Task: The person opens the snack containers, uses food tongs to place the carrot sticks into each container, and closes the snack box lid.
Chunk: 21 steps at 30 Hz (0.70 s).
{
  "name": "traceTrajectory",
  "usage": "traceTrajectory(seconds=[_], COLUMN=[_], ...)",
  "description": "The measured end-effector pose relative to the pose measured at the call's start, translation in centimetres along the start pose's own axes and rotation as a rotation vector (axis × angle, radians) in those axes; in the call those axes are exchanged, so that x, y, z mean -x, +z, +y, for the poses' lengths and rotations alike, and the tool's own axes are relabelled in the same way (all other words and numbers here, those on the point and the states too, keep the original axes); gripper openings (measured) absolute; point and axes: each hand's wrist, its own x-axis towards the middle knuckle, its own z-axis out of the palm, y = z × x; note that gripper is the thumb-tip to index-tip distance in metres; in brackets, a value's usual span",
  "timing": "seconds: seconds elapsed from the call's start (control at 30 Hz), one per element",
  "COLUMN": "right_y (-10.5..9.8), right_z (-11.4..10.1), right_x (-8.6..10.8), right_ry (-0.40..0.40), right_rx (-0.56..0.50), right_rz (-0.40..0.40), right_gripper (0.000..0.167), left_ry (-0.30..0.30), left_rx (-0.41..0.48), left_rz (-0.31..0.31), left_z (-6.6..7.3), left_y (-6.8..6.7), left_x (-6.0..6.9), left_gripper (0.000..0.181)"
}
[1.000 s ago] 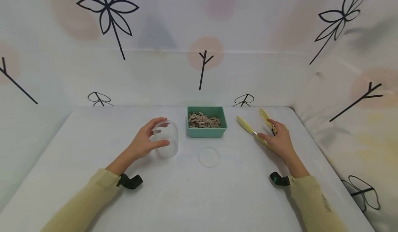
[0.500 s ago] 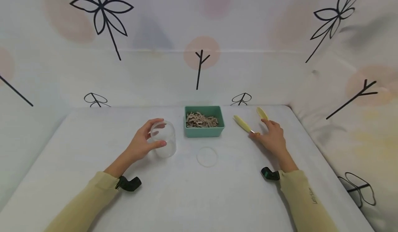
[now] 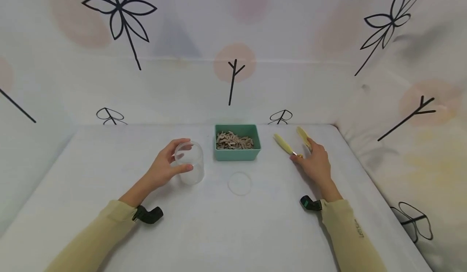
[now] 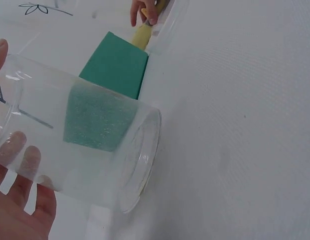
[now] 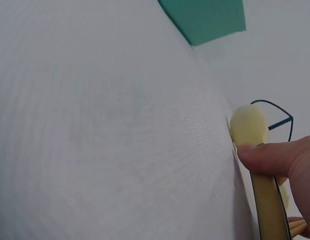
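Two hands busy: left hand [image 3: 160, 168] curled round upright clear jar [image 3: 193, 174], just left of green box [image 3: 236, 155] with brownish bits [image 3: 233, 141]; right hand [image 3: 315, 165] grips yellow tongs [image 3: 282, 143], arms spread, right of that box. Step looks like tool pickup, tongs not yet at the bits. Next move probably calls for steady jar, firm tongs grip.

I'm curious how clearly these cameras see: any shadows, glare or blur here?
Head view: faint, soft shadows beside the left sleeve and the right sleeve; left wrist view: small bright glints on the clear jar, with the green box showing hazily through its wall; right wrist view: the yellow tongs look slightly soft-edged.
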Motion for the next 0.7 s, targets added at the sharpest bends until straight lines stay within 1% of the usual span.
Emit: traceTrajectory(seconds=[0.13,0.23,0.33,0.4,0.5,0.7], right_y=[0.0,0.1,0.2,0.1,-0.2,-1.8], right_z=[-0.2,-0.3,-0.4,-0.6,-1.0,-2.4], right_x=[-0.3,-0.4,-0.4,-0.3,-0.1,0.1], right_ry=[-0.008,0.008,0.020,0.014,-0.008,-0.109], right_rx=[-0.020,-0.016,0.008,0.016,0.011,0.029], right_rz=[-0.003,-0.013,-0.031,-0.046,-0.061,-0.064], right_gripper=[0.092,0.089,0.080,0.074,0.069,0.067], left_ry=[-0.009,-0.011,-0.016,-0.018,-0.018,-0.014], left_rx=[0.004,0.007,0.006,-0.005,-0.009,-0.031], left_rz=[0.000,0.000,0.000,-0.003,-0.003,-0.006], left_z=[0.0,0.0,-0.1,-0.1,-0.1,0.1], left_y=[0.2,0.3,0.3,0.2,0.1,-0.1], left_x=[0.0,0.0,0.1,0.2,0.2,0.0], left_gripper=[0.072,0.072,0.072,0.072,0.073,0.072])
